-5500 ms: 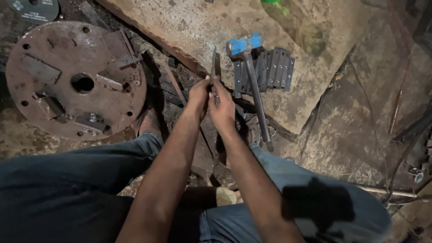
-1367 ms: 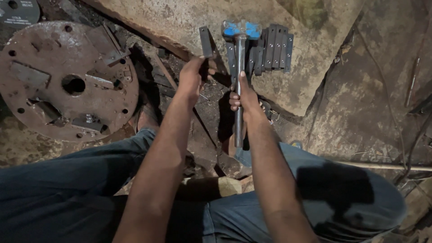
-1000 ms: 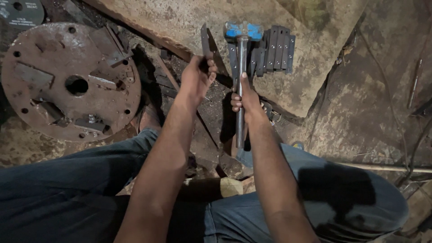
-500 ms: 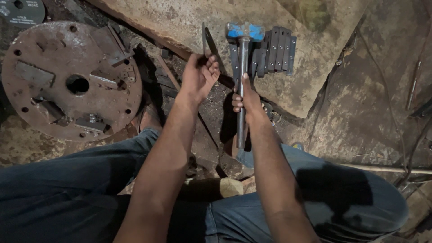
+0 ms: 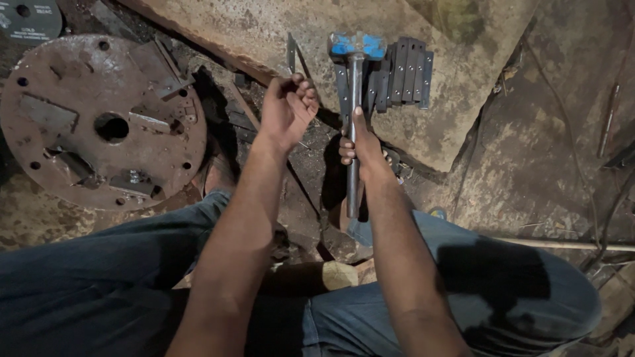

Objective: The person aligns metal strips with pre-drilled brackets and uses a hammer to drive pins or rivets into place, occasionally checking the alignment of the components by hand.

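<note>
**Two grips: a thin steel strip and a hammer handle**

Curled around a thin, dark metal strip [image 5: 292, 56], the left hand [image 5: 288, 112] sits just left of centre in the upper half of the frame; its fingers are bent inward and the strip stands upright above them, its lower end hidden in the palm. How tightly the hand closes cannot be told.

At far left a rusted round steel plate [image 5: 99, 122] with welded lugs lies on the floor, well apart from both hands.

Right of the left hand, the right hand [image 5: 360, 142] is wrapped closed around the handle of a hammer [image 5: 356, 49], about midway along the shaft. The blue head rests at upper centre on a rough stone slab [image 5: 463, 86], touching a stack of flat drilled steel bars [image 5: 400, 73] just to its right.

The hammer looks head-heavy and rigid; a hold nearer the handle's end would likely give more swing, the present mid-shaft hold more control. The strip seems stiff, light and possibly sharp-edged, best pinched low, away from the struck end.
</note>
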